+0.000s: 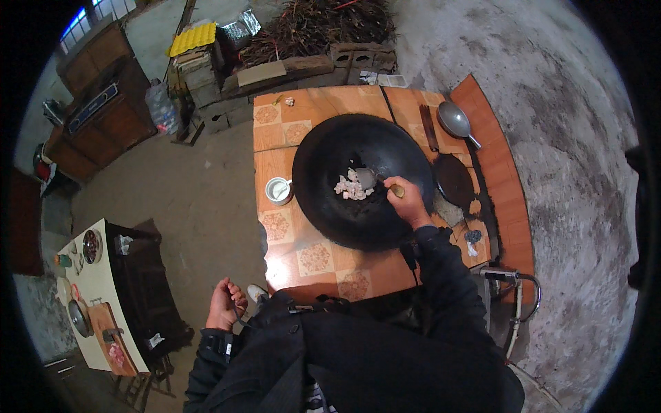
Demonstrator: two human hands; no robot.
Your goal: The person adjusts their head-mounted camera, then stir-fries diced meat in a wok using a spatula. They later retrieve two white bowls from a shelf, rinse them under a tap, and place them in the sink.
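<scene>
My right hand (407,200) grips the handle of a metal spatula (366,178) over a large black wok (330,139) set in a tiled stove top. The spatula's blade touches small pale pink pieces of what looks like fatty meat (352,187) in the wok's bottom. My left hand (226,304) hangs beside my body, left of the stove, its fingers curled; a dark cord runs near it, and whether it is held is unclear. On the tiles left of the wok stands a small white cup (279,191) with white contents.
Right of the wok lie a metal ladle (454,120), a dark brush-like tool (429,129) and a round blackened piece (454,180). A side table (106,258) at the left bears a cutting board (106,320) with a cleaver and meat. Brushwood (320,23) is piled behind the stove.
</scene>
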